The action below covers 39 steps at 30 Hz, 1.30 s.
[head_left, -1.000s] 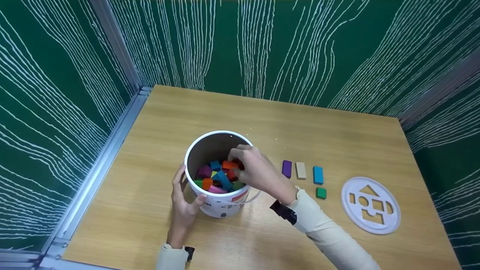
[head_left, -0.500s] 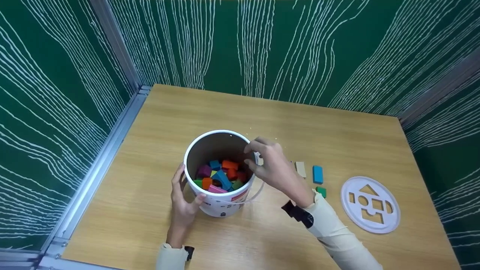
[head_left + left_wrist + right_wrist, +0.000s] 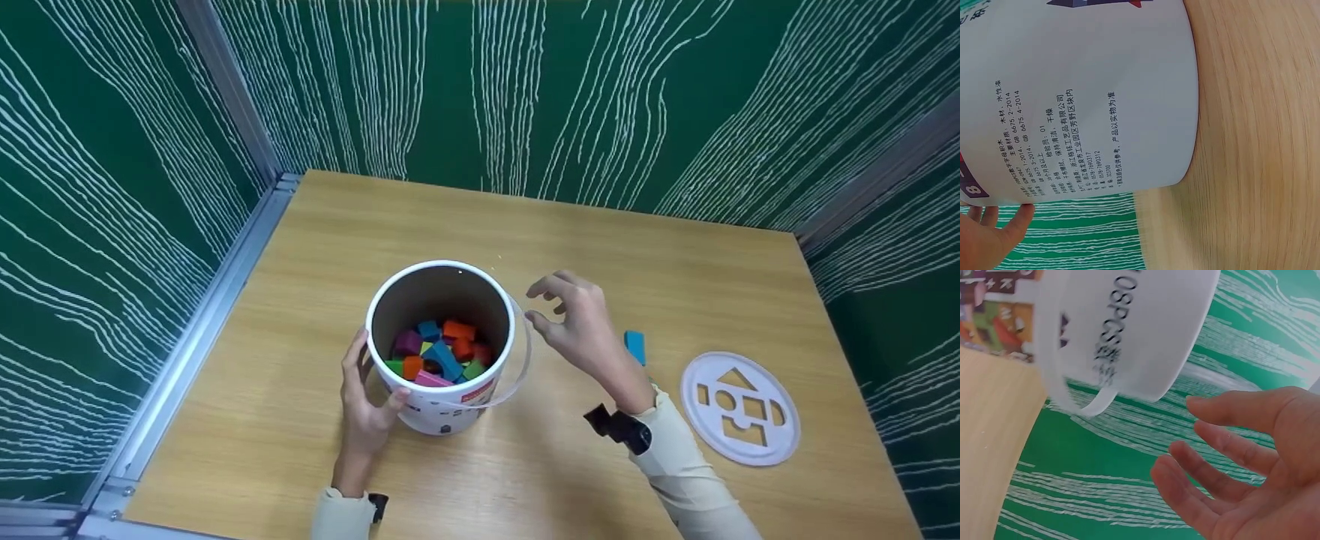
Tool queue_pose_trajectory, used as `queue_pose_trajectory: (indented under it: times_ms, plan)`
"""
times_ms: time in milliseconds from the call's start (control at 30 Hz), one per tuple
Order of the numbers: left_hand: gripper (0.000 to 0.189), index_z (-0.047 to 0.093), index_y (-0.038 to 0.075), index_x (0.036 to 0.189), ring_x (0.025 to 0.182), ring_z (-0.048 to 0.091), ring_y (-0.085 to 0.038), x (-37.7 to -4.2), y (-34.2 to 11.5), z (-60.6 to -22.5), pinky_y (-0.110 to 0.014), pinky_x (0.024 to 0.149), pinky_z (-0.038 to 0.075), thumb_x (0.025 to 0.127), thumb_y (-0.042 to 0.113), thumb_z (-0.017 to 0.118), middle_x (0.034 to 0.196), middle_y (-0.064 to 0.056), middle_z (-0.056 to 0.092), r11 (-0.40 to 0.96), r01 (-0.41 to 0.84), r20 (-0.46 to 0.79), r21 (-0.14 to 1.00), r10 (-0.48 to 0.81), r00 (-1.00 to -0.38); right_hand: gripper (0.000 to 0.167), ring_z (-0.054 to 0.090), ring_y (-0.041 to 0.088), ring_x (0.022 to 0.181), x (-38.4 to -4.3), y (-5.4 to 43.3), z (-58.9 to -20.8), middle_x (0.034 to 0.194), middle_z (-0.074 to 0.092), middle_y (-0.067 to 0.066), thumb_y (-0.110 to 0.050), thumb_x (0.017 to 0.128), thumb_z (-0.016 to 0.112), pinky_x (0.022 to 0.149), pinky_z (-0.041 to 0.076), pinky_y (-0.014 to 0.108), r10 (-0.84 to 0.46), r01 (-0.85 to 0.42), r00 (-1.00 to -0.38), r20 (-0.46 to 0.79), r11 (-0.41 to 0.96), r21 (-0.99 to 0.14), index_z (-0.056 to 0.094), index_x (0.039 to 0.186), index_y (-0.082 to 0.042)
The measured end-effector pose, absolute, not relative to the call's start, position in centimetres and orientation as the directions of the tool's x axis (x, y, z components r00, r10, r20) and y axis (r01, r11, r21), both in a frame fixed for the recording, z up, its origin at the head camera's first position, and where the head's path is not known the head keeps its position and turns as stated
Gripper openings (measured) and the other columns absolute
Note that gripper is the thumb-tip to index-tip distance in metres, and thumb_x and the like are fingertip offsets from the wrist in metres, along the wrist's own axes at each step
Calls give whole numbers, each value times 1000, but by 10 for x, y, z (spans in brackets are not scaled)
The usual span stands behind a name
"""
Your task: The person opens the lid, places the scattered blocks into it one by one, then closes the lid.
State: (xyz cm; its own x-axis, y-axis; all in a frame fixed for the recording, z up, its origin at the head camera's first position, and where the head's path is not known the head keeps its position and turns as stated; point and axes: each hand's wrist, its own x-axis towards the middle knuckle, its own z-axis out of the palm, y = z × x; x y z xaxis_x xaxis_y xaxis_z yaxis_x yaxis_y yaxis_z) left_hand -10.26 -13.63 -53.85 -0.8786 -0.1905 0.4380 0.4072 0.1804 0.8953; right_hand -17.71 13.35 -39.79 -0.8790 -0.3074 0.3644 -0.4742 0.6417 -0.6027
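A white bucket (image 3: 424, 416) stands upright on the table, with several coloured blocks (image 3: 445, 361) inside. My left hand (image 3: 366, 420) holds its left side, with the thumb near the front rim and the fingers along the wall. To the right of the bucket, apart from it, my right hand (image 3: 589, 326) hangs in the air with loosely bent, spread fingers. Nothing lies between those fingers (image 3: 1176, 486) in the right wrist view. The bucket's pale handle (image 3: 527, 352) hangs on its right side, close to the right fingertips. A blue block (image 3: 634, 346) shows beyond the right hand.
A white round lid (image 3: 707, 429) with cut-out shapes lies flat at the right of the wooden table (image 3: 247, 405). Green walls (image 3: 510, 97) with white wavy lines stand behind and at both sides. The right hand and forearm hide other loose blocks.
My right hand has come up out of the bucket, passed over its rim and moved right, now covering several loose blocks. My left hand has stayed on the bucket.
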Motion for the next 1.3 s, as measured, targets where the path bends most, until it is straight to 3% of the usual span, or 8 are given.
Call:
queue_pose_trajectory:
  times_ms: [233, 567, 733, 867, 1133, 1300]
  plan:
    - [82, 27, 13, 146, 135, 30, -24, -103, -138, -540, -38, 109, 31, 75, 19, 69, 151, -3, 31, 195, 424, 459, 884, -197, -866, 17, 58, 24, 85, -182, 145, -412, 96, 63, 11, -2, 77, 74, 65, 56, 35, -264, -439, -896, 358, 652, -618, 69, 92, -3]
    - [82, 27, 12, 146, 135, 29, -25, -103, -139, -542, -41, 109, 31, 76, 23, 69, 151, -5, 31, 192, 434, 468, 880, -203, -860, 17, 59, 29, 88, -190, 158, -439, 94, 62, 13, 0, 75, 74, 65, 57, 38, -194, -361, -928, 318, 674, -645, 68, 91, -1]
    - [84, 26, 12, 146, 135, 29, -26, -103, -138, -540, -46, 108, 31, 74, 18, 69, 150, -8, 31, 187, 431, 463, 883, -198, -864, 19, 60, 32, 88, -194, 167, -456, 92, 62, 15, 2, 74, 75, 65, 57, 41, -154, -318, -943, 296, 682, -659, 68, 91, 1]
    - [86, 26, 11, 146, 135, 29, -28, -102, -137, -539, -43, 108, 31, 72, 13, 69, 150, -10, 31, 181, 423, 454, 888, -195, -869, 20, 61, 34, 86, -197, 173, -470, 91, 65, 17, 2, 71, 75, 68, 54, 44, -120, -282, -953, 280, 697, -659, 68, 91, 2]
    - [85, 26, 14, 146, 135, 29, -23, -102, -137, -538, -55, 107, 29, 74, 18, 70, 150, -5, 31, 182, 388, 419, 904, -192, -887, 18, 62, 35, 82, -200, 181, -497, 88, 65, 18, 3, 71, 74, 68, 53, 45, -50, -197, -971, 236, 726, -659, 67, 87, 3]
    - [83, 27, 15, 146, 136, 29, -21, -101, -137, -537, -53, 107, 29, 74, 18, 68, 151, -2, 31, 201, 387, 424, 900, -190, -886, 13, 62, 33, 83, -202, 184, -513, 86, 67, 16, 1, 73, 72, 70, 52, 45, -2, -135, -979, 203, 756, -641, 68, 85, 1]
